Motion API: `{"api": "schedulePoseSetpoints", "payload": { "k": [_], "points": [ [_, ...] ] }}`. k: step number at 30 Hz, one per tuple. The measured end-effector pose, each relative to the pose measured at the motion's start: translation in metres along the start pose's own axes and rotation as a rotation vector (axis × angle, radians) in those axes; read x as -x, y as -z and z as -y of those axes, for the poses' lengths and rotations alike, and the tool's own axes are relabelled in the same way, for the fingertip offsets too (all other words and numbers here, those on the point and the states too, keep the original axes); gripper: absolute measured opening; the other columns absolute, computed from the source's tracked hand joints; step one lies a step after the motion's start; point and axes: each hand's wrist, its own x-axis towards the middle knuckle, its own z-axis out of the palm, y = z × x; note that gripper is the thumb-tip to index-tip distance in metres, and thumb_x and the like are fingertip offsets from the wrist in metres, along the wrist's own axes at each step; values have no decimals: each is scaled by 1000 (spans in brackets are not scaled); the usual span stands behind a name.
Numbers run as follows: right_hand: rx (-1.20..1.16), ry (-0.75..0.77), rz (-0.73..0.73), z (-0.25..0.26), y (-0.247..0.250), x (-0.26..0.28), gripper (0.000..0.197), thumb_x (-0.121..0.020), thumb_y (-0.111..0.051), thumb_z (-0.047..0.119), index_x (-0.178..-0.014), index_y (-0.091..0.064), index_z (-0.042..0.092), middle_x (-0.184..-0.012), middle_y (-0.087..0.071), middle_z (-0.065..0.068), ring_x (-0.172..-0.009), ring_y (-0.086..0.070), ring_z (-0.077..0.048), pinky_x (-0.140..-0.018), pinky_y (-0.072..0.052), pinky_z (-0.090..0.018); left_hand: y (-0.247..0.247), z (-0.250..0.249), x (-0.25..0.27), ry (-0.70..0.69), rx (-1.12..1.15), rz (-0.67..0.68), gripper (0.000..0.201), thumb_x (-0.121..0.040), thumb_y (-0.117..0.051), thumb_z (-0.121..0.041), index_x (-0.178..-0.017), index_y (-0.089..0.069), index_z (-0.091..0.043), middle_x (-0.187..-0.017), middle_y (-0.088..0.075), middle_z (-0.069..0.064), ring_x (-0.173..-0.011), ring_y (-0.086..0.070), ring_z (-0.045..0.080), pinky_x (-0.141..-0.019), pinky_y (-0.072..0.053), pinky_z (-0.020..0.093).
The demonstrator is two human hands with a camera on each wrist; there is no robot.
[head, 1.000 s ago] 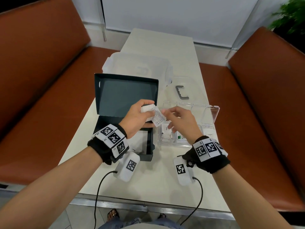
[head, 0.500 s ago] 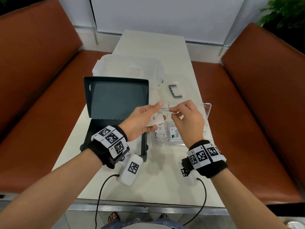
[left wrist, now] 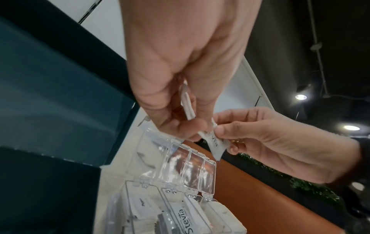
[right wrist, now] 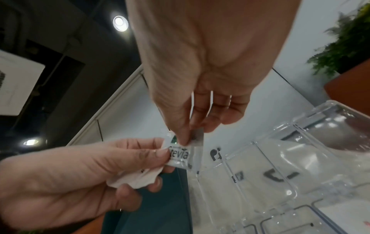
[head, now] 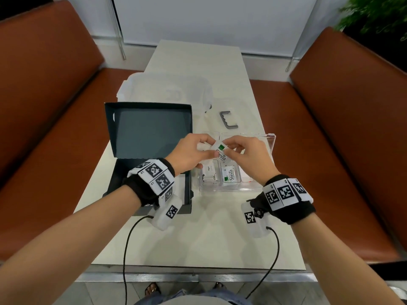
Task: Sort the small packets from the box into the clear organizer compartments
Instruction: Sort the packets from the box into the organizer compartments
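Note:
Both hands hold a white Stevia packet (head: pixel 221 152) above the clear organizer (head: pixel 272 150). My left hand (head: pixel 193 151) pinches its left edge and also keeps other white packets (right wrist: pixel 138 178) curled in its fingers. My right hand (head: pixel 246 157) pinches the packet's top edge (right wrist: pixel 180 152) between thumb and forefinger. In the organizer's compartments lie another Stevia packet (head: pixel 230 176) and a white packet (head: pixel 208 171). The dark box (head: pixel 141 183) stands open to the left, its lid (head: pixel 152 130) raised. The box's inside is mostly hidden by my left wrist.
A frosted plastic bin (head: pixel 167 93) sits behind the box. A grey clip (head: pixel 229 121) lies on the white table (head: pixel 198 238) beyond the organizer. The organizer's clear lid (left wrist: pixel 180 164) stands open. Orange-brown benches (head: pixel 330 139) flank the table.
The Stevia packet has turned to show its printed face, and both hands now pinch it over the organizer. The head view has shifted slightly.

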Motion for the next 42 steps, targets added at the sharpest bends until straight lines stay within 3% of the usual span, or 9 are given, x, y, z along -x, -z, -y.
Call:
{"api": "schedulePoseSetpoints", "payload": {
  "k": [3,7,12,16,23,28,34,38,42],
  "points": [
    [-74,-133,-29,-16,1,-6,20,-87,-67,13,-106,-72,13,-92,-72,-1,-78,-62,-4,-76,-47,-9,-6,0,-3,38,58,-70,18,-89,-69,-26,-103,-68,-16,-123,-60,5,-106,-58,17,-51,-50,18],
    [-21,-354,7,-43,-7,-4,19,-87,-65,6,-105,-70,4,-99,-72,-13,-84,-64,-19,-88,-54,-37,-8,4,-4,113,101,-100,7,-94,-61,-17,-98,-67,-17,-113,-66,8,-96,-61,20,-49,-49,19],
    [0,-513,18,-59,-28,-2,16,-83,-66,1,-99,-69,0,-98,-70,-21,-90,-67,-33,-85,-55,-41,-10,7,0,125,114,-82,13,-94,-60,-14,-103,-68,-13,-108,-65,7,-88,-60,17,-48,-48,17],
    [81,-519,19,-63,-40,-4,18,-82,-69,5,-100,-68,5,-101,-67,-16,-94,-63,-27,-76,-47,-27,-9,6,3,175,230,-61,18,-99,-51,-13,-110,-65,-9,-115,-59,7,-94,-58,18,-53,-53,19],
    [376,-407,62,-65,-57,-6,26,-83,-63,4,-107,-54,9,-96,-63,-13,-86,-62,-30,-72,-55,-42,-7,2,8,319,560,42,41,-94,-30,12,-128,-52,6,-128,-49,23,-125,-50,38,-82,-59,40],
    [449,-330,82,-59,-54,-4,28,-86,-60,4,-111,-48,8,-93,-63,-14,-81,-61,-31,-69,-55,-41,-6,2,7,276,514,64,43,-96,-31,13,-135,-46,4,-137,-46,21,-121,-53,33,-87,-56,34],
    [75,-305,-80,-52,-9,3,13,-90,-60,16,-102,-63,14,-79,-65,-6,-70,-60,-16,-63,-43,-25,-13,3,-1,212,556,-93,36,-92,-45,16,-125,-50,1,-133,-46,26,-118,-57,39,-90,-55,39],
    [-164,-317,-118,-50,9,19,13,-94,-56,21,-97,-67,17,-76,-70,1,-59,-64,-8,-59,-53,-27,-35,-3,-15,214,599,-202,29,-91,-49,13,-118,-50,2,-130,-49,27,-113,-59,41,-83,-58,38],
    [-417,-307,-122,-54,18,20,14,-95,-57,25,-99,-68,19,-82,-72,0,-65,-68,-10,-58,-54,-24,-74,-12,-26,251,588,-169,24,-92,-55,5,-115,-52,2,-121,-53,24,-103,-64,38,-79,-60,42]
  ]
}}
